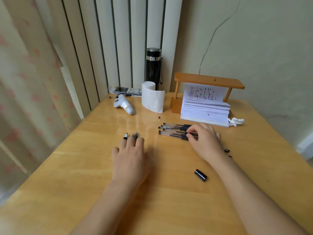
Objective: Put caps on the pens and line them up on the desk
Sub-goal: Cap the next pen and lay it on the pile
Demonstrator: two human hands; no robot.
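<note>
Right hand (204,139) is pinching one of the clear black-grip pens (174,131) bunched toward the wooden desk's (101,167) far right. Left hand (130,155) rests flat and loose by small black caps (134,135); another black cap (200,175) sits nearer the right edge.

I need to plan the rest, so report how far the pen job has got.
Done: several clear black-ink pens lie side by side on the wooden desk. In hand: the right hand fingers that row; the left hand rests by small black pieces. Left: a loose black cap lies nearer the person.

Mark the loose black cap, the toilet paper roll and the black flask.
loose black cap (200,175), head view, middle of its side.
toilet paper roll (151,99), head view, front face.
black flask (153,70), head view, mid-body.
</note>
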